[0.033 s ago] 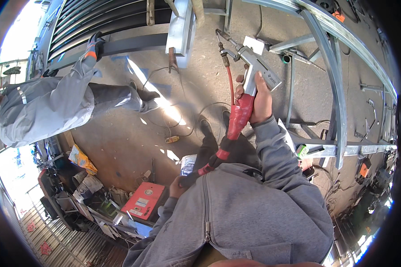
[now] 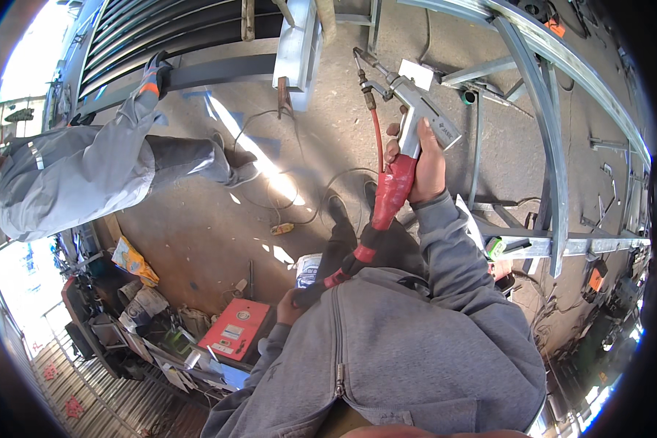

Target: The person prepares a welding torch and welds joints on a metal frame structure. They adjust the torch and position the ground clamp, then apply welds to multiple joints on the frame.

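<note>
My right hand (image 2: 428, 169) is closed around the grip of a silver pistol-shaped gun (image 2: 432, 120), which points up and away to the left. Metal fittings and a thin red hose (image 2: 378, 139) run along its side. Below the grip, red tape wraps the thick cable (image 2: 394, 191), which passes down in front of my legs. Near my waist on the left, my left hand (image 2: 290, 308) is closed on the dark lower stretch of that cable; my sleeve and jacket partly hide its fingers.
A person in grey work clothes (image 2: 87, 175) bends at the left, with a gloved hand by dark metal bars (image 2: 219, 71). Galvanised steel frames (image 2: 547, 146) stand on the right. Cables loop over the floor near a yellow tool (image 2: 282, 228). A red-topped box (image 2: 233, 328) sits lower left.
</note>
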Motion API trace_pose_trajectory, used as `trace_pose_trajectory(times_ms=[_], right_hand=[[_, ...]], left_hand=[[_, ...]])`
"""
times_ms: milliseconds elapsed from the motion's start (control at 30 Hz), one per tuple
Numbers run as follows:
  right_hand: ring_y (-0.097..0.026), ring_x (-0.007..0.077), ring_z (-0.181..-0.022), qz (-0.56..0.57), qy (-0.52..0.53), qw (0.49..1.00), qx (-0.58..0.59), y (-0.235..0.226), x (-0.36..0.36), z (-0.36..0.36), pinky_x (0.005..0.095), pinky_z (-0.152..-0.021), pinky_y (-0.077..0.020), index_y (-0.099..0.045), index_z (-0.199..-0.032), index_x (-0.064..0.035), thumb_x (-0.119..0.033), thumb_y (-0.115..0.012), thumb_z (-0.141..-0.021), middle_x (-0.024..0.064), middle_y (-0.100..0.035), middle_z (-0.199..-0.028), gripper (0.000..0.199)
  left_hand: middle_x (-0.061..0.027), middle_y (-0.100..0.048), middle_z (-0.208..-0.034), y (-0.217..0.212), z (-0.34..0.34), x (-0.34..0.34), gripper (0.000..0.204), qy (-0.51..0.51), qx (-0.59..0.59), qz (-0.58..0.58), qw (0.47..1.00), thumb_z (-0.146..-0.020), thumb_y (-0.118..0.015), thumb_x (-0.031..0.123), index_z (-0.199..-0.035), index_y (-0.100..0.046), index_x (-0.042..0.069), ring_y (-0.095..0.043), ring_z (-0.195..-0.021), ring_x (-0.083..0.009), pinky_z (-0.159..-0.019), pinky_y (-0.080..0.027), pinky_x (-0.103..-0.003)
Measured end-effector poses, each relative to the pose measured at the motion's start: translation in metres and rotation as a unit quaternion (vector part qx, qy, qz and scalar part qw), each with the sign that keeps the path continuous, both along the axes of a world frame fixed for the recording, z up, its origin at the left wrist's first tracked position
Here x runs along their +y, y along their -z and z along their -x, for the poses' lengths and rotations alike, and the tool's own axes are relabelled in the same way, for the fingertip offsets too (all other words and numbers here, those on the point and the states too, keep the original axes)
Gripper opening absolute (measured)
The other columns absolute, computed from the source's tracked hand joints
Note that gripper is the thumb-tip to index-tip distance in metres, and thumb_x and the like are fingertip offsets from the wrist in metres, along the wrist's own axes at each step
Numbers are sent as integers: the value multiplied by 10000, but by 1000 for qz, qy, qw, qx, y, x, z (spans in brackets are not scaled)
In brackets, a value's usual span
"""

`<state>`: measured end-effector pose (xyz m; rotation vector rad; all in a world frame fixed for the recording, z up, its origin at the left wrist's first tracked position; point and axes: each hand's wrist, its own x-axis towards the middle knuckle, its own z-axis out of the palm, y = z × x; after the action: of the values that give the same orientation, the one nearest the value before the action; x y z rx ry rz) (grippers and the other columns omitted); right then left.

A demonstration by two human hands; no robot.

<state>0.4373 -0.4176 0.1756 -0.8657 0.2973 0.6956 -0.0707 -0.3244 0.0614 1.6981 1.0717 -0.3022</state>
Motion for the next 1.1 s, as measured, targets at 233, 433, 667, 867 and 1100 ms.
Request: trace_pose_trajectory(times_ms=[233,433,667,867,1100], right_hand=[[-612,185,-623,-34,-16,999,-23,-3,2,8,332,-580,-525,-589,-1173,-37,-498,-425,-1081,103,-646,-771,498],[-627,192,-664,-52,0,998,-29,-2,1,8,355,-586,-544,-548,-1269,-89,-460,-433,-1086,115,-649,-927,429],[-633,179,-689,-14,5,1000,-23,10,-2,-3,333,-603,-538,-525,-1352,-69,-432,-475,-1083,113,-654,-990,455],[-666,175,-700,-42,-45,998,9,22,21,-11,326,-623,-566,-547,-1265,-58,-366,-475,-1094,120,-683,-982,360],[-622,204,-575,-3,-74,996,45,24,38,-9,357,-543,-542,-628,-1018,15,-458,-489,-1063,110,-639,-702,495]], left_hand=[[-102,-746,-1101,-5,-1,6,462,-18,5,5,1000,-738,-808,106,-1185,-695,74,-719,-1036,-201,-888,-557,-332],[-105,-748,-1121,-13,-8,10,475,2,19,4,1000,-733,-795,94,-1197,-692,74,-719,-1052,-205,-894,-556,-329],[-121,-740,-1152,1,-4,7,512,42,8,-12,999,-737,-800,111,-1232,-677,66,-711,-1095,-228,-917,-552,-341],[-129,-738,-1087,4,9,1,484,23,50,4,998,-765,-801,174,-1214,-665,56,-723,-1055,-242,-872,-551,-357],[-143,-740,-1052,3,31,-4,484,-25,52,23,998,-799,-827,236,-1204,-653,37,-730,-1016,-249,-854,-548,-367]])
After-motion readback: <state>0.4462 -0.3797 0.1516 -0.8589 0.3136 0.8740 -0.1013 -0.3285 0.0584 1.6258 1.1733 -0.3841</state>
